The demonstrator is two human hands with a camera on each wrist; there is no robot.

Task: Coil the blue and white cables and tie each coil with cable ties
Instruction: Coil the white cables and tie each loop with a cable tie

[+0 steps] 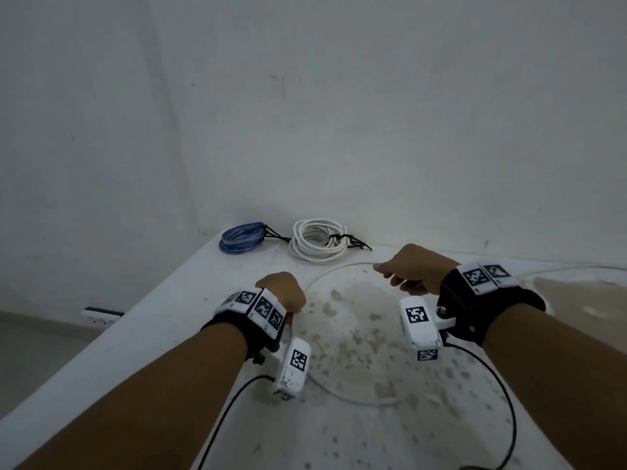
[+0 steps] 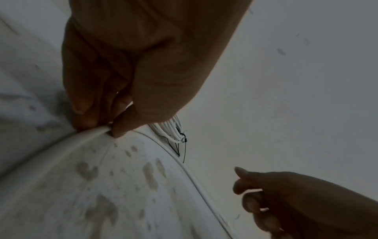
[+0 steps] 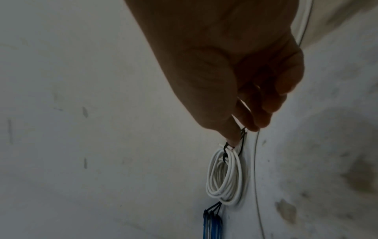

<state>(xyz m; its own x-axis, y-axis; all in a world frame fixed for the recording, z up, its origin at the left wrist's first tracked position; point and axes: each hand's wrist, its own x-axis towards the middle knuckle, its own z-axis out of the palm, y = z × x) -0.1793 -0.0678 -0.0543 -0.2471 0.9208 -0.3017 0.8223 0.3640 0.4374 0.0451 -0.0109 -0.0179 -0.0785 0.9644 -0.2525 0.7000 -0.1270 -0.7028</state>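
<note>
Head view: the loose white cable [image 1: 330, 271] arcs across the surface [image 1: 163, 320] between both hands, light and springy. Left wrist view: the left hand [image 2: 131, 67] pinches it between thumb and fingers. Right wrist view: the right hand [image 3: 235, 77] has curled fingers; whether that grip closes on the cable cannot be told.

Stained white table [image 1: 176, 300]; blue coil [image 1: 241, 238]; white coil [image 1: 317, 239]

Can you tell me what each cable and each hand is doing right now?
blue coil: coiled, tied with black ties, lying on the table.
white coil: coiled, tied, lying beside the blue one.
loose white cable: uncoiled, curving between both hands.
left hand: pinching the loose cable.
right hand: curled round the loose cable.
table: white, stained.
</note>
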